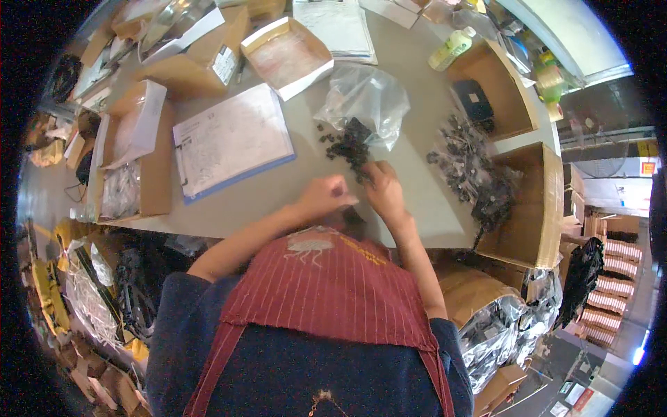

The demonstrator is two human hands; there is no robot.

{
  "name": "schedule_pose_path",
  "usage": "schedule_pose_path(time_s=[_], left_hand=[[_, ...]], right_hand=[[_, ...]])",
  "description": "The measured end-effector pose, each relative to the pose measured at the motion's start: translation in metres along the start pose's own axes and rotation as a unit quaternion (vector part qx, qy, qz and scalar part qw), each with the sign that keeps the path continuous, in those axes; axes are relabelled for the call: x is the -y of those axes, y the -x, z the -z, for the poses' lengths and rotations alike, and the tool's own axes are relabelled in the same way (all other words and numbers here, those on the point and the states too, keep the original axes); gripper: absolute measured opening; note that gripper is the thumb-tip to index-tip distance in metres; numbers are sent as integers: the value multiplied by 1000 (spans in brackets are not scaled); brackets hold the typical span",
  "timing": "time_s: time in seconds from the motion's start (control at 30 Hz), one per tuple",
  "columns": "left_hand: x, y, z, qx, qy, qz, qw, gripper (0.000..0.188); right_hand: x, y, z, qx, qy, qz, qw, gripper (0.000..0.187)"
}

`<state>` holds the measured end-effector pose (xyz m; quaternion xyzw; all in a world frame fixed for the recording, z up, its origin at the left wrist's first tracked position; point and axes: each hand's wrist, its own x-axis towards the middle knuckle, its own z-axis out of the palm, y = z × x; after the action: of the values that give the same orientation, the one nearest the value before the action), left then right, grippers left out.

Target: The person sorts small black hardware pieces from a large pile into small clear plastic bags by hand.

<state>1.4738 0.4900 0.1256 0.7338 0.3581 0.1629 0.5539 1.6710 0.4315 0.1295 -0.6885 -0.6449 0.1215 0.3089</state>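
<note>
My left hand (326, 197) is curled closed just above the table's near edge; whatever its fingers hold is too small or hidden to make out. To its right, my right hand (382, 186) reaches to the near end of a heap of small black parts (351, 142). Its fingers are bent together at the heap's tip, and I cannot tell what is between them. Behind the heap lies a clear plastic bag (368, 97), its mouth toward the parts, a few of which lie loose on the left.
A clipboard with paper (233, 139) lies left, near a shallow open box (288, 55). Another carton (139, 153) stands at the far left. Rightward are a spread of dark parts in clear bags (465, 156), open cartons (531, 201) and a bottle (451, 48).
</note>
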Motion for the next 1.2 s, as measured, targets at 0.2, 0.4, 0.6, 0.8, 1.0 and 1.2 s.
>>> schedule_pose_path(time_s=[0.2,0.4,0.6,0.8,1.0,1.2], left_hand=[[5,0,-1,10,15,5,1000,39],[13,0,-6,8,-7,-22,1000,35],[26,-5,-7,15,39,-89,995,29],[13,-3,-1,45,10,-13,999,35],[8,-2,0,17,13,-45,999,35],[6,0,-1,31,13,1,999,34]], right_hand=[[1,1,11,76,30,-58,995,27],[65,3,47,63,-225,40,972,23],[39,5,31,17,-182,-6,983,21],[16,4,10,94,8,-72,993,30],[16,-4,-15,79,54,-95,991,29],[7,6,0,26,50,-75,996,23]])
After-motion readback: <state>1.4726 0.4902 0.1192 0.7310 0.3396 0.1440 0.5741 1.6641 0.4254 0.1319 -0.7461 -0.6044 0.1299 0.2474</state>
